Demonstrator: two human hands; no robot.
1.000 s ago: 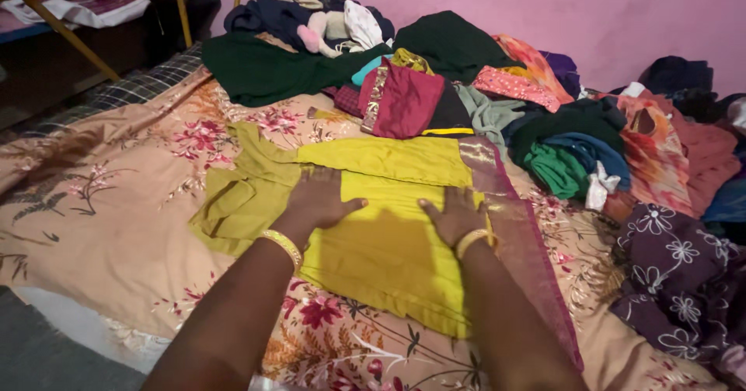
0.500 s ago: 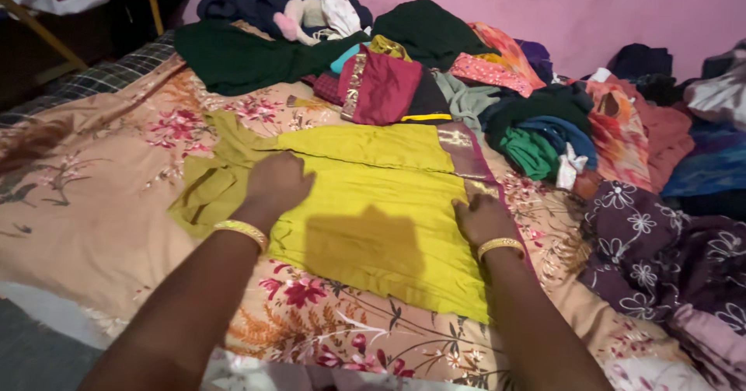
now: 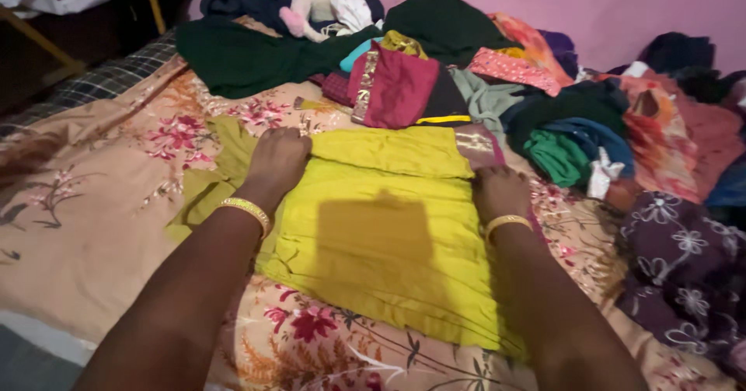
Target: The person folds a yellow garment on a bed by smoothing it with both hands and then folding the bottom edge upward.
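Now the yellow-green garment (image 3: pixel 388 228) is being smoothed outward — the left hand (image 3: pixel 276 162) and right hand (image 3: pixel 497 193), open and flat, are being spread apart to its side edges, between them.

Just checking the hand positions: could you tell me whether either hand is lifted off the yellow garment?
No, the left hand and right hand both press flat on the yellow garment.

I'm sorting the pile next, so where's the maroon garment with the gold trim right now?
In the head view, the maroon garment lies at centre top, just beyond the yellow-green garment, between the dark green cloth and the grey-green cloth.
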